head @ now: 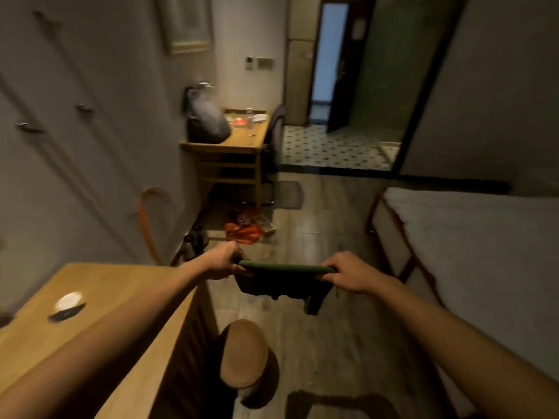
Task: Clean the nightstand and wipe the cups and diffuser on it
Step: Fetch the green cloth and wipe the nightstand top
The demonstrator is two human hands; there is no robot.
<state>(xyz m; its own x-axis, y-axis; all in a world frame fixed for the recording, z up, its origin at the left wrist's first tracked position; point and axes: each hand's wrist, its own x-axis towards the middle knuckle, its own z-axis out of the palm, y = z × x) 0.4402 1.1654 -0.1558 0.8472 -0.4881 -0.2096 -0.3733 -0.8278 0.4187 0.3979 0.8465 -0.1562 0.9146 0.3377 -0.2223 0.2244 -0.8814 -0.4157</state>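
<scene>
A dark green cloth [282,282] hangs stretched in the air over the floor, held at its top edge by both hands. My left hand [222,261] grips its left corner and my right hand [348,272] grips its right corner. The wooden nightstand [121,285] lies at the lower left, under my left forearm. On its top rests a small white-and-black round object [68,305], blurred. No cup is plainly visible.
A round wooden stool [243,352] stands on the floor beside the nightstand. The bed [472,237] fills the right side. Further off are a wooden desk [230,140] with a grey bag [207,120], red clutter [242,229] on the floor, and an open doorway [329,55].
</scene>
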